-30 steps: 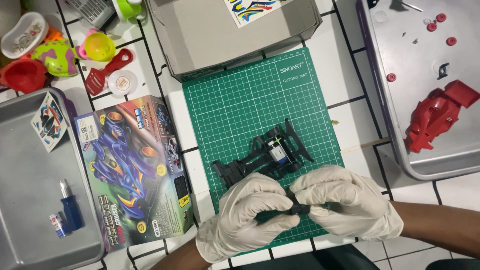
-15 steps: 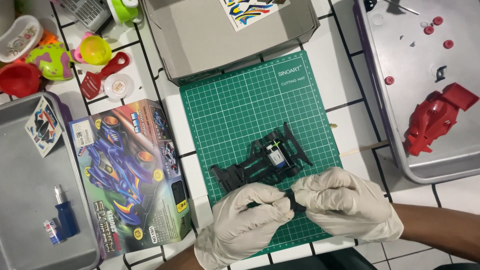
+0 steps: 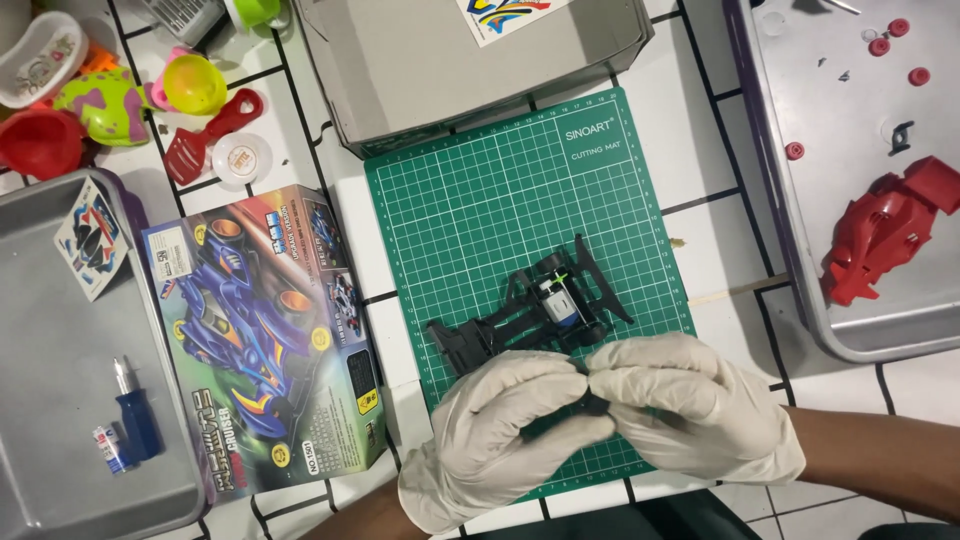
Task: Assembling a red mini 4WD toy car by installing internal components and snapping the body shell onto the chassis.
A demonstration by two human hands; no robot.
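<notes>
Both my hands wear white gloves and meet over the near part of a green cutting mat (image 3: 470, 210). My left hand (image 3: 500, 435) and my right hand (image 3: 690, 405) pinch a small black part (image 3: 590, 403) between their fingertips; most of it is hidden by the fingers. Just beyond the hands lies a black toy car chassis (image 3: 535, 312) with a small motor and a rear wing, resting on the mat.
A colourful model car box (image 3: 265, 340) lies left of the mat. A grey cardboard box (image 3: 450, 60) sits behind it. The right metal tray (image 3: 790, 260) holds a red car body (image 3: 885, 225) and small red parts. The left tray (image 3: 60, 400) holds a blue screwdriver (image 3: 135, 420) and a sticker sheet.
My hands have closed together, fingertips now touching around the black part. The view has shifted slightly; the chassis stays on the mat.
</notes>
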